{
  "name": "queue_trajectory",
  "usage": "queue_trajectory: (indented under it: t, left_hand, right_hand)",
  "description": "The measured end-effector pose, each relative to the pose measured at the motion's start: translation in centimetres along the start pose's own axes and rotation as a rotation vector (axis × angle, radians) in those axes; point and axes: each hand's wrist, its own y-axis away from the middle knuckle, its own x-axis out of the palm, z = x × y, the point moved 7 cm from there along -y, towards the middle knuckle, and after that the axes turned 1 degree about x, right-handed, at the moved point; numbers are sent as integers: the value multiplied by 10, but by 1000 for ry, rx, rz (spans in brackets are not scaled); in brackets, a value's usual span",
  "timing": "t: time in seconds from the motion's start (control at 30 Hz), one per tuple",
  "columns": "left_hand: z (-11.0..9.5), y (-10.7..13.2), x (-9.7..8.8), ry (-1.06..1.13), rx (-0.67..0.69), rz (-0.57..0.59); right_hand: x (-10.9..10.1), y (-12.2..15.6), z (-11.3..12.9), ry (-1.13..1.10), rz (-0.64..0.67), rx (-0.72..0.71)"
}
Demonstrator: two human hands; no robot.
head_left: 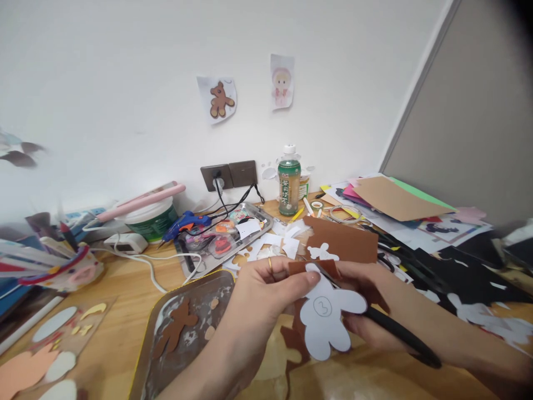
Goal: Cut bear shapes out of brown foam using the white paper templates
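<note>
My left hand (264, 294) pinches a white paper bear shape (327, 330) marked with a circled 3, thumb on top. Brown sheet material (297, 269) lies behind the paper, in the same grip. From the right, my right hand (375, 283) is closed around scissors (403, 336); their black handle sticks out below it. The blades are mostly hidden behind the paper, near its upper edge. Left of my hands, a brown bear cut-out (177, 328) rests on a dark tray (144, 361). Beyond them is a larger brown sheet (343, 236) with a small white paper cut-out (320, 251) on it.
A blue glue gun (185, 223) lies on a clear case (194, 266), with cables around it. A green-labelled bottle (288, 183) stands by the wall. Left are a pen holder (79, 272) and coloured cut-outs; right, stacked paper (400, 200) and black sheets (462, 278).
</note>
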Motion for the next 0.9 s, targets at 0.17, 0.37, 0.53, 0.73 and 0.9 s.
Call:
queue_trajectory:
  t: [0.17,0.37,0.53,0.73,0.9]
  left_hand:
    - [3,1,2,83,-26,-10]
    - [3,1,5,121,-24,22]
    - [9,4,6,150,-57,15]
    - [9,4,6,-24,-106,39]
    - [-6,-1,-7,-145,-78,-58]
  right_hand:
    - [2,-2,-9,4,-1,7]
    - [1,-1,-9,24,-5,-2]
    - [-3,-3,-6,6,-11,-32]
    - [-5,-1,-29,-62,-11,73]
    - [1,2,-12,-147,62,60]
